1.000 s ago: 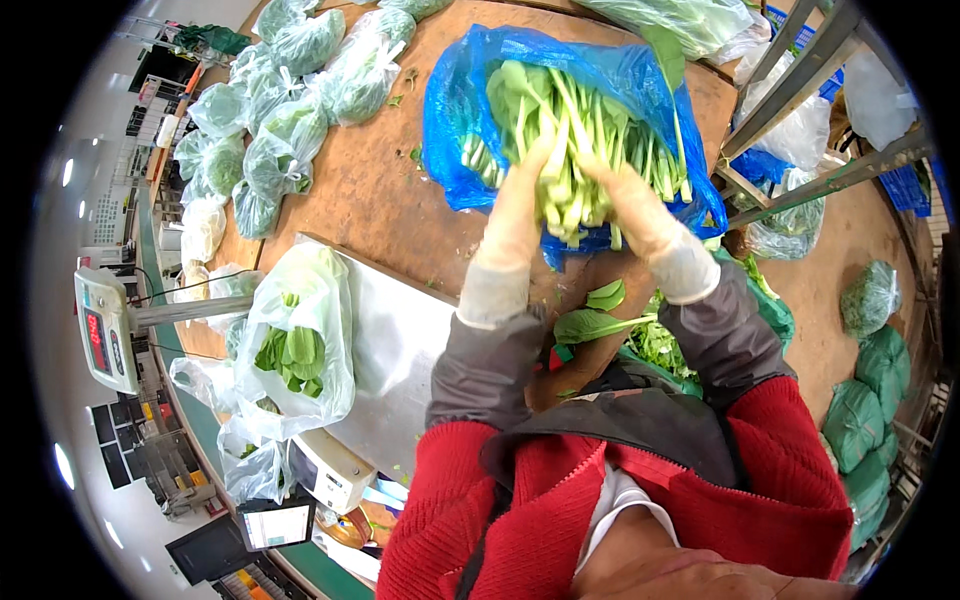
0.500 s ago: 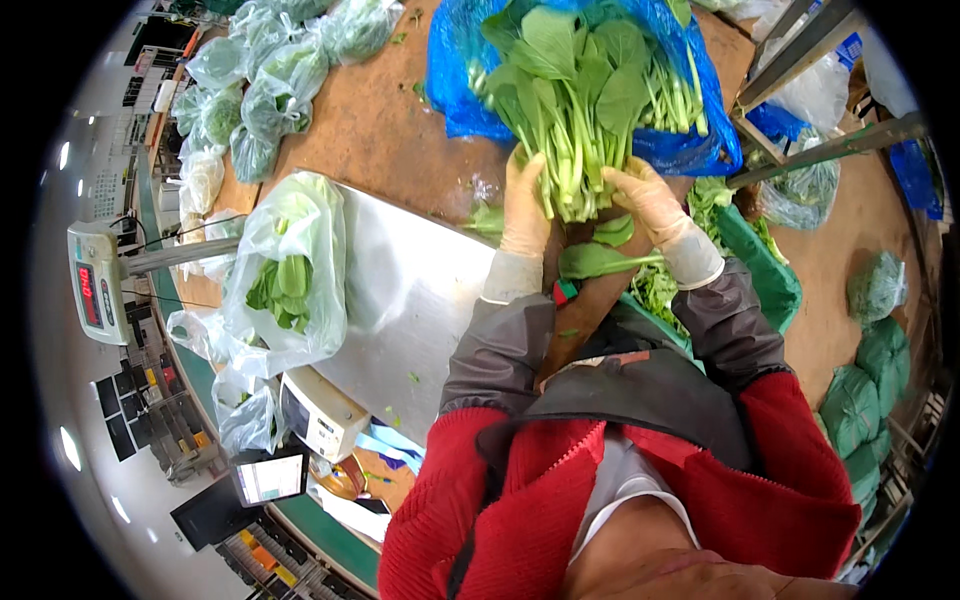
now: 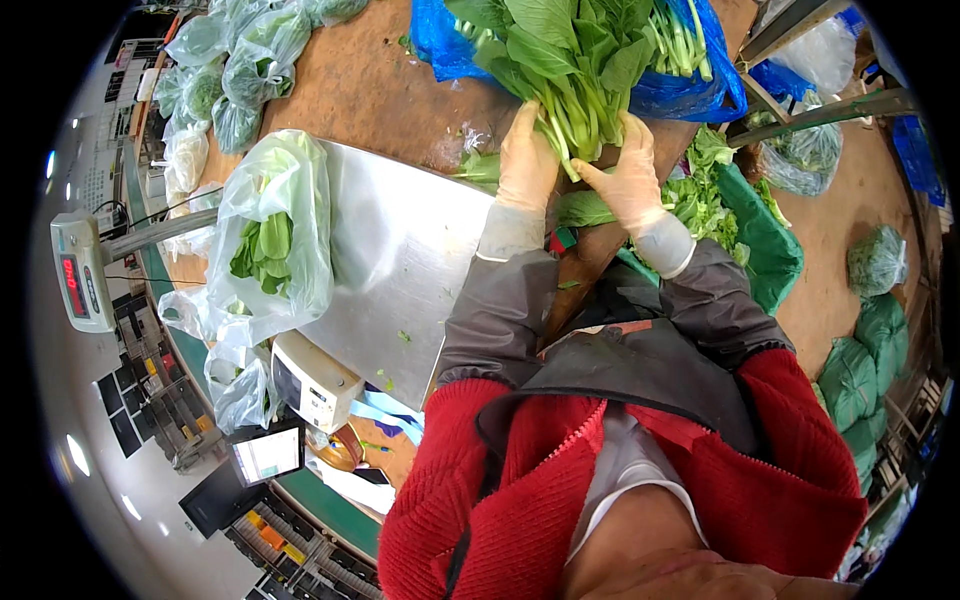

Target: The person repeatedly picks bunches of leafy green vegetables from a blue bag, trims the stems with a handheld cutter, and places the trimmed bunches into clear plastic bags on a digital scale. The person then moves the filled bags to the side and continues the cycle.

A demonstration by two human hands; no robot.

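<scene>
A bunch of leafy greens [image 3: 575,70] with pale green stems is held over the near edge of a blue plastic bag [image 3: 690,97]. My left hand [image 3: 527,165], in a pale glove, closes around the left side of the stems. From the right, my gloved right hand [image 3: 630,175] grips the same bunch, its thumb near the stem ends. The fingers behind the stems are partly hidden. More cut stems [image 3: 680,40] lie in the blue bag behind. Beneath my right wrist, loose leaves [image 3: 700,200] fill a green-lined container [image 3: 765,245].
A clear bag of greens [image 3: 270,230] rests on the metal scale plate [image 3: 400,235] at left, its display [image 3: 82,272] on a post. Several bagged vegetables [image 3: 250,60] sit far left. A wooden frame [image 3: 830,120] stands at right, with green bundles [image 3: 850,375] beyond.
The stem ends, which hung below my fingers, are now drawn up between my hands and bunched closer. My right hand has turned more upright. The whole view has shifted slightly.
</scene>
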